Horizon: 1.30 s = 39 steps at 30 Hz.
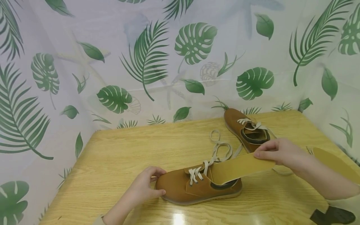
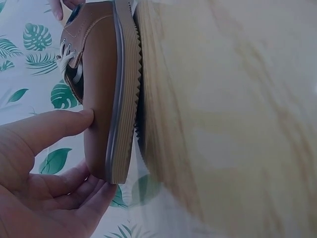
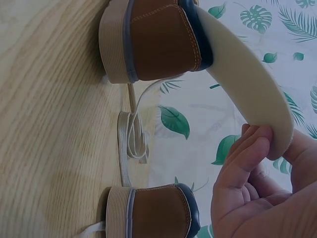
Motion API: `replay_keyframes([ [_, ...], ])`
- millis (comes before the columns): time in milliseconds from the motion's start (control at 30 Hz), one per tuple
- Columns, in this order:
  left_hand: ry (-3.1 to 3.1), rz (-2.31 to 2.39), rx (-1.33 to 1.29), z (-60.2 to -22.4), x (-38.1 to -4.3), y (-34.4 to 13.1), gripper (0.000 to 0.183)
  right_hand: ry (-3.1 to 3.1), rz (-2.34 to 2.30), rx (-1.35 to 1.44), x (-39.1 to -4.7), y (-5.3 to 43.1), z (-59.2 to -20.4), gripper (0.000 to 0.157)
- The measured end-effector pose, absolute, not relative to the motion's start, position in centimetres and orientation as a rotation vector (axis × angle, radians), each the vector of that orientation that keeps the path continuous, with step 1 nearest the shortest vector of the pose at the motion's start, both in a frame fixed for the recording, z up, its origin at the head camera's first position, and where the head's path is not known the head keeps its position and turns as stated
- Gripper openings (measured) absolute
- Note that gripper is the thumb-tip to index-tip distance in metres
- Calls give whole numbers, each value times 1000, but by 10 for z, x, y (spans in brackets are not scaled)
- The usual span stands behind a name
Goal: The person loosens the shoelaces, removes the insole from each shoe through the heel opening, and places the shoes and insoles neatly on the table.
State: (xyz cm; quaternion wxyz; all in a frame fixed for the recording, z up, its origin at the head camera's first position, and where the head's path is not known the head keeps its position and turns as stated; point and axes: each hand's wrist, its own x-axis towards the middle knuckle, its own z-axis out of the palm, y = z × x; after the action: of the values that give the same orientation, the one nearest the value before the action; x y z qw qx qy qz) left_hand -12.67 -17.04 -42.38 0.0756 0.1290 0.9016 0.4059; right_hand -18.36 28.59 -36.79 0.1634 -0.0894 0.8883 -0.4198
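A brown lace-up shoe lies sole down on the table, its toe pointing left. My left hand grips the toe, thumb on the near side and fingers round the front, as the left wrist view also shows. My right hand pinches the heel end of a tan insole between thumb and fingers. The insole's front part is inside the shoe opening, hidden there; its rear slopes up out of the heel. In the right wrist view, the insole's pale underside bends in a curve. Loose white laces trail behind the shoe.
A second brown shoe stands farther back on the wooden table, toe toward the leaf-print cloth. Another tan insole lies at the right, beyond my right forearm. A black object shows beside the right sleeve.
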Motion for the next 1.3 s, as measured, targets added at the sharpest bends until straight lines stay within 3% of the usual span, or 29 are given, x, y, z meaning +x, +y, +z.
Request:
replay_keyframes([
  [433,2699,1232,397,-422,-128,-170,54,2538,-1214,-231,-182,293,-364,33],
  [1300,2684,1251,392,-422,-128,-171,57,2517,-1230,-188,-182,311,-363,24],
])
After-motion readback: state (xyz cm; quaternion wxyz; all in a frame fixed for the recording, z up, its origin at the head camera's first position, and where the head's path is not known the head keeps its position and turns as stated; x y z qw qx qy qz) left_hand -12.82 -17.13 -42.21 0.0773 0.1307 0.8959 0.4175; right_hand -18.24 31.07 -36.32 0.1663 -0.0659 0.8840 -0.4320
